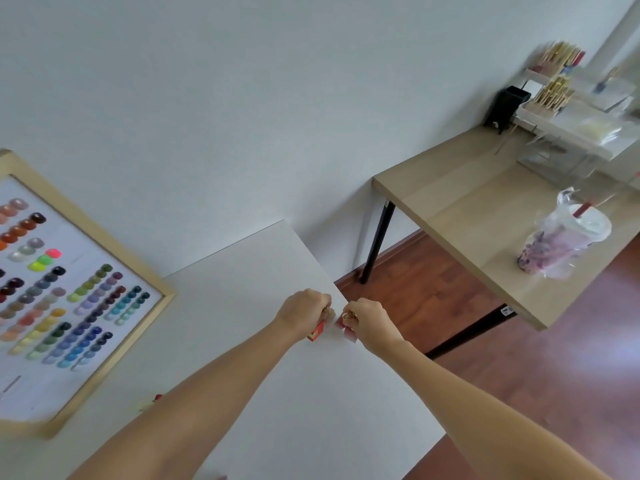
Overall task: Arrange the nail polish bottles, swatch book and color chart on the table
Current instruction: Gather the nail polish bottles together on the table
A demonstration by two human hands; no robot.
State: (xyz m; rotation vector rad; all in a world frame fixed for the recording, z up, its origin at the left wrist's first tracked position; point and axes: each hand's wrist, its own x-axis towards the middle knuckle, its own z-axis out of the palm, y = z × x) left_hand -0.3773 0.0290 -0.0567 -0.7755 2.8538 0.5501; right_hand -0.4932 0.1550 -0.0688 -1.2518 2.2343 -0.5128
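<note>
Both arms are stretched out over the white table [263,271], hands side by side near its far right edge.

Left hand [304,311]: fingers are curled down around a red nail polish bottle [316,333]; the bottle's lower body is seen just under the fist, toward the wrist side, its cap hidden by the fingers. Whether the base is touching the table cannot be told.

Right hand [365,318]: fingers are curled and pinched on a darker red bottle [348,331], gold cap at the fingertips, body hanging just below and to the inside of the hand. The two bottles are held close together, apart by a narrow gap.

Color chart [69,296]: a wood-framed board of colour dots is laid flat on the table, well to the left of the left hand, beyond the left forearm.

A small red-and-pale object [152,400], blurred, is seen beside the left forearm, near the chart's corner.

To the right of the right hand, across the floor gap, a wooden table [460,202] is seen with a bagged drink cup [562,239] and clear organizers [568,109].
</note>
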